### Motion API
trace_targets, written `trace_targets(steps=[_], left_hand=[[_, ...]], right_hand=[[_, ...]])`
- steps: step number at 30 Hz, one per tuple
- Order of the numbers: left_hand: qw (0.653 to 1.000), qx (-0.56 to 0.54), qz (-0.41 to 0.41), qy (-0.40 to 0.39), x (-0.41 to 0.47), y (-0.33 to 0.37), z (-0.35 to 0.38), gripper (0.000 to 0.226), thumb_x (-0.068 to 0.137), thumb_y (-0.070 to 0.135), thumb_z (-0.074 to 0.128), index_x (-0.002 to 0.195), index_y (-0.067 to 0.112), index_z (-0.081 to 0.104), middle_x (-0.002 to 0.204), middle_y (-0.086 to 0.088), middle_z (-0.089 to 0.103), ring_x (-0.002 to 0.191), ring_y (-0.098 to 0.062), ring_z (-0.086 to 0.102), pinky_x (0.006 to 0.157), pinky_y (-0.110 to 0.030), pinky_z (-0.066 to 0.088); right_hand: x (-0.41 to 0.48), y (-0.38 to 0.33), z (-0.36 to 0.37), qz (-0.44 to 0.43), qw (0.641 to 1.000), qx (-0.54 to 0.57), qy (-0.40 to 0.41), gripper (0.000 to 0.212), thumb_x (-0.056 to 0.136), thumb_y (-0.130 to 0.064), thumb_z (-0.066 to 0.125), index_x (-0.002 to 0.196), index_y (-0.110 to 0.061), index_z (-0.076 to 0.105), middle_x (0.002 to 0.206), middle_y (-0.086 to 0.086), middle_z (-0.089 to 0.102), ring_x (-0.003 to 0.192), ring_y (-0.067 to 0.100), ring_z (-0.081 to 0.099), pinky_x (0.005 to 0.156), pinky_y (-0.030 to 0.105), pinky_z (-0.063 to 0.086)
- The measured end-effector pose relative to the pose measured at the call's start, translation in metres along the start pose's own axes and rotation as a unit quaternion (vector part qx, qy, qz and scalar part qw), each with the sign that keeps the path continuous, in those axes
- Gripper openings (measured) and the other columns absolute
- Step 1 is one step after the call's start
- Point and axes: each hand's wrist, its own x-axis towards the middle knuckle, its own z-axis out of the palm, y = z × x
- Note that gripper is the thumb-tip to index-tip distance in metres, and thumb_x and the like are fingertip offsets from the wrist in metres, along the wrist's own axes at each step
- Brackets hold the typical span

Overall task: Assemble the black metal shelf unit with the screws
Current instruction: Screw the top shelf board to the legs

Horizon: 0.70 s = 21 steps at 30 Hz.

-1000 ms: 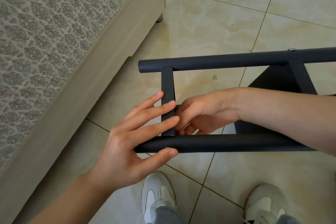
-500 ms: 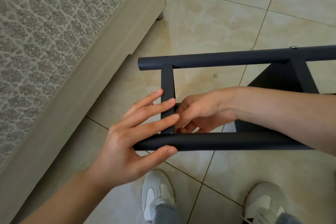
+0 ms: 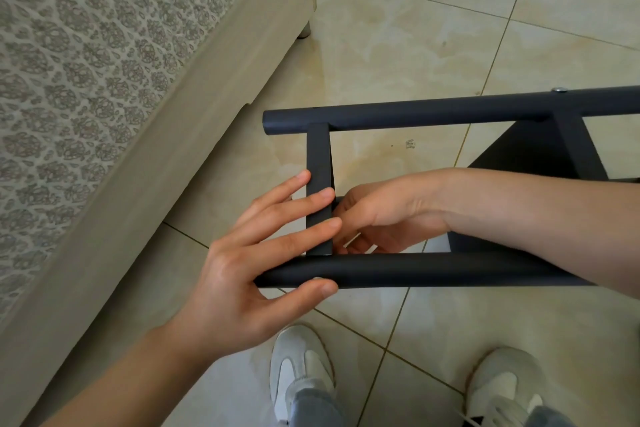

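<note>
Partway through the shelf frame (image 3: 433, 269), tipped sideways over the floor (image 3: 415, 45) by the bed (image 3: 104, 80)

Counted 2 long tubes (image 3: 450, 113), 2 crossbars (image 3: 318, 156), 1 screw (image 3: 560, 89) seated on the far tube. Bracing the end one with the flat-fingered left hand (image 3: 242, 274), curling the right hand (image 3: 381, 215) in behind that joint, no telling around what. Guessing no screw in there yet.

A bed runs along the left: a floral-patterned mattress (image 3: 86, 45) over a plain beige base (image 3: 166, 135), with one small foot (image 3: 304, 33) on the glossy beige tile floor (image 3: 433, 38). Two white sneakers (image 3: 298, 367) (image 3: 502, 381) stand below blue jeans cuffs (image 3: 311, 406).
</note>
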Motion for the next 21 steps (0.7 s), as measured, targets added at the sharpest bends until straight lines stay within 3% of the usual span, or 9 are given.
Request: trace_targets(steps=[2, 5, 11, 16, 21], left_hand=[[1.000, -0.001, -0.002, 0.001, 0.000, 0.000, 0.000, 0.050, 0.096, 0.042, 0.061, 0.127, 0.002, 0.059, 0.139, -0.012, 0.057, 0.146, -0.031, 0.041, 0.116, -0.042, 0.037], [1.000, -0.002, -0.003, 0.001, 0.000, 0.001, 0.000, 0.050, 0.096, 0.042, 0.061, 0.127, 0.002, 0.059, 0.139, -0.012, 0.056, 0.146, -0.030, 0.041, 0.117, -0.041, 0.037], [1.000, 0.000, 0.001, -0.001, -0.001, 0.001, 0.001, 0.049, 0.093, 0.038, 0.064, 0.127, 0.003, 0.060, 0.140, -0.010, 0.056, 0.146, -0.031, 0.040, 0.117, -0.042, 0.037], [1.000, 0.000, 0.002, 0.001, 0.000, 0.000, 0.001, 0.048, 0.095, 0.041, 0.062, 0.126, 0.004, 0.061, 0.140, -0.010, 0.056, 0.146, -0.031, 0.041, 0.117, -0.041, 0.037], [1.000, 0.003, 0.002, 0.002, -0.001, 0.000, 0.001, 0.048, 0.096, 0.041, 0.061, 0.124, 0.003, 0.062, 0.139, -0.013, 0.057, 0.145, -0.031, 0.041, 0.116, -0.039, 0.036]], right_hand=[[-0.003, -0.001, 0.000, -0.007, 1.000, 0.002, -0.007, 0.010, 0.094, -0.014, 0.061, 0.094, -0.008, 0.069, 0.087, 0.008, 0.067, 0.082, 0.019, 0.061, 0.074, 0.028, 0.054], [-0.010, -0.004, -0.003, -0.014, 1.000, -0.010, -0.023, 0.019, 0.093, -0.011, 0.060, 0.077, -0.013, 0.070, 0.076, 0.003, 0.065, 0.073, 0.015, 0.057, 0.071, 0.026, 0.050], [-0.005, -0.003, 0.002, 0.001, 0.999, -0.039, 0.006, 0.020, 0.094, -0.015, 0.060, 0.076, -0.013, 0.069, 0.067, 0.000, 0.061, 0.061, 0.011, 0.054, 0.062, 0.021, 0.047], [-0.009, -0.005, 0.000, -0.011, 1.000, -0.005, -0.025, 0.010, 0.094, -0.012, 0.060, 0.089, -0.009, 0.067, 0.080, 0.005, 0.064, 0.073, 0.016, 0.057, 0.070, 0.026, 0.051], [-0.004, -0.001, 0.003, -0.035, 0.999, -0.037, 0.007, 0.020, 0.090, -0.003, 0.060, 0.074, -0.011, 0.068, 0.073, 0.006, 0.064, 0.071, 0.017, 0.056, 0.069, 0.028, 0.048]])
